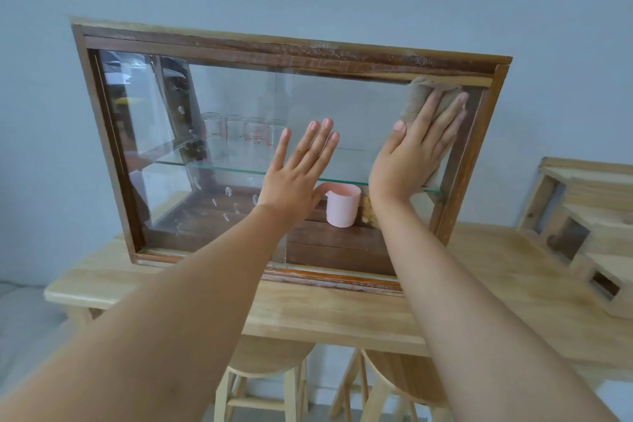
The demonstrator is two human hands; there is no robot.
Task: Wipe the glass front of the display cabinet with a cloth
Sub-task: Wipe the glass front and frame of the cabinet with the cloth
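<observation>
A wooden display cabinet (113,147) with a glass front (342,106) stands on a light wooden table. My right hand (411,154) lies flat with spread fingers and presses a beige cloth (416,98) against the upper right part of the glass. The cloth shows above and beside the fingers, near the cabinet's top right corner. My left hand (298,171) is flat against the middle of the glass, fingers apart, holding nothing. Smears and spots show on the lower left of the glass.
Inside the cabinet are several clear glasses (236,134) on a glass shelf (222,168) and a pink cup (342,205) on the floor. The table (342,315) carries a wooden block organiser (589,233) at right. Two wooden stools (267,380) stand underneath.
</observation>
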